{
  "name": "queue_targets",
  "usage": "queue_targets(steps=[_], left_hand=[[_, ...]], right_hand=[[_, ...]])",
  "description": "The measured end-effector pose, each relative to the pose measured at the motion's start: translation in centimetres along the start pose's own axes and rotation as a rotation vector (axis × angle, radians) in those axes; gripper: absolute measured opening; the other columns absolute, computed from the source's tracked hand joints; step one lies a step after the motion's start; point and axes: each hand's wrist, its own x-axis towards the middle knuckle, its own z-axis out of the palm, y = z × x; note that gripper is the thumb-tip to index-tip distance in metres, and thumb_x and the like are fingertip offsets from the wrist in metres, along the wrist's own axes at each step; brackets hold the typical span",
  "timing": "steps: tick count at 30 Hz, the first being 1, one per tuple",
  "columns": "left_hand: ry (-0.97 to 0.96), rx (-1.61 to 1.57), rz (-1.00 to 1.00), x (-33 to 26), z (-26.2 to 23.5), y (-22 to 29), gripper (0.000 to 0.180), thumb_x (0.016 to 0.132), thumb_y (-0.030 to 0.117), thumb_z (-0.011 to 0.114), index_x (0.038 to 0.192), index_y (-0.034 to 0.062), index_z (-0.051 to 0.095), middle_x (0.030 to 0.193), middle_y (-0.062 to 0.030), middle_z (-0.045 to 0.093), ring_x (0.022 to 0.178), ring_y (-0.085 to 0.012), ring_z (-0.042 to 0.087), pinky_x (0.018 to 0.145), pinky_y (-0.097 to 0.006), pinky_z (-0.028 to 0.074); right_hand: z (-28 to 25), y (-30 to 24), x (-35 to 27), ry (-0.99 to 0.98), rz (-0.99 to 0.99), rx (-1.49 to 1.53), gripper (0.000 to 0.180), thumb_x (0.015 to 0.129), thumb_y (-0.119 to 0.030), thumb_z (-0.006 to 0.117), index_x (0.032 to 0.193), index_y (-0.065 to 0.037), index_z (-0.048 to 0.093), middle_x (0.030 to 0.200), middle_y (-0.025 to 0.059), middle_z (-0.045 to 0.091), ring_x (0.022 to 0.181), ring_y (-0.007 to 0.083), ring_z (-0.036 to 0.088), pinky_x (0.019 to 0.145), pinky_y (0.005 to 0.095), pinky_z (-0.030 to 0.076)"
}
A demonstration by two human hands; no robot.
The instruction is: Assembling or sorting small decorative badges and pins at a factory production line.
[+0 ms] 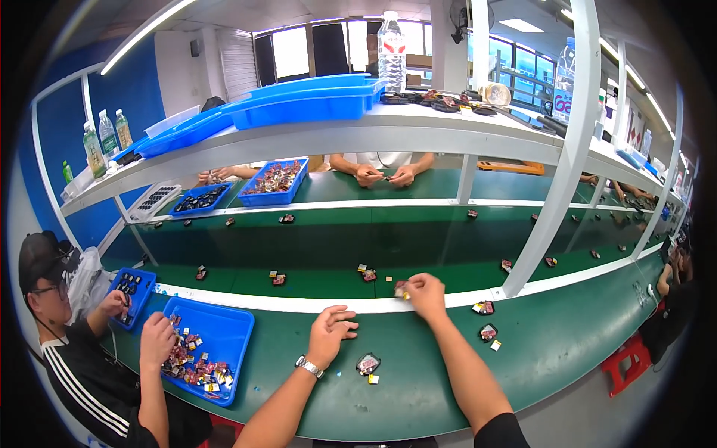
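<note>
The person's right hand (427,297) is closed in a fingertip pinch on a small dark red part (402,290) with a yellowish piece at it, held at the white rail (321,304) that runs between the near green table (418,399) and the green belt (418,246) beyond. The left hand (328,336) is open to the left of it, above the table, fingers loosely bent and apart; a silver watch (308,366) sits on that wrist.

Between the two forearms, on the table, lies a dark-rimmed part (367,364) with a yellow and white tag (373,379) just beside it. To the right of the right forearm lie two more parts, one (488,308) near the rail and one (488,332) nearer, with a pale tag (496,346) next to the nearer one. Similar pieces are spread along the belt, among them a dark red part (369,275) to the left of the right hand.

On the left of the table stands a blue tray (245,336) holding a heap of red parts and tags. A co-worker (82,373) sits at the far left, one hand (158,340) over that tray, the other (113,304) at a smaller blue bin (149,287) of black pieces. On the far side, another person's hands (403,176) are close together over a small dark piece
</note>
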Motion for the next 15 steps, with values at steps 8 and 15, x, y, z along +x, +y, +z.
queue_targets(steps=[8, 15], left_hand=[[0.018, 0.070, -0.089, 0.9, -0.5, 0.4, 0.022, 0.093, 0.000, 0.053, 0.115, -0.0039, 0.056, 0.110, -0.0165, 0.066, 0.094, -0.0214, 0.067, 0.076, -0.033, 0.060], [-0.121, 0.088, -0.331, 2.7, -1.3, 1.3, 0.021, 0.094, 0.005, 0.056, 0.113, -0.0027, 0.057, 0.109, -0.0141, 0.063, 0.090, -0.0204, 0.066, 0.074, -0.035, 0.062]], right_hand=[[0.7, 0.1, 2.1, 0.426, -0.563, -0.489, 0.031, 0.079, -0.015, 0.074, 0.105, -0.002, 0.064, 0.093, 0.0141, 0.064, 0.092, 0.0325, 0.060, 0.083, 0.0428, 0.048], [8.8, -1.8, 0.9, 0.131, -0.193, -0.505, 0.058, 0.071, -0.029, 0.084, 0.111, 0.005, 0.060, 0.101, 0.0198, 0.065, 0.096, 0.0345, 0.063, 0.085, 0.0427, 0.050]])
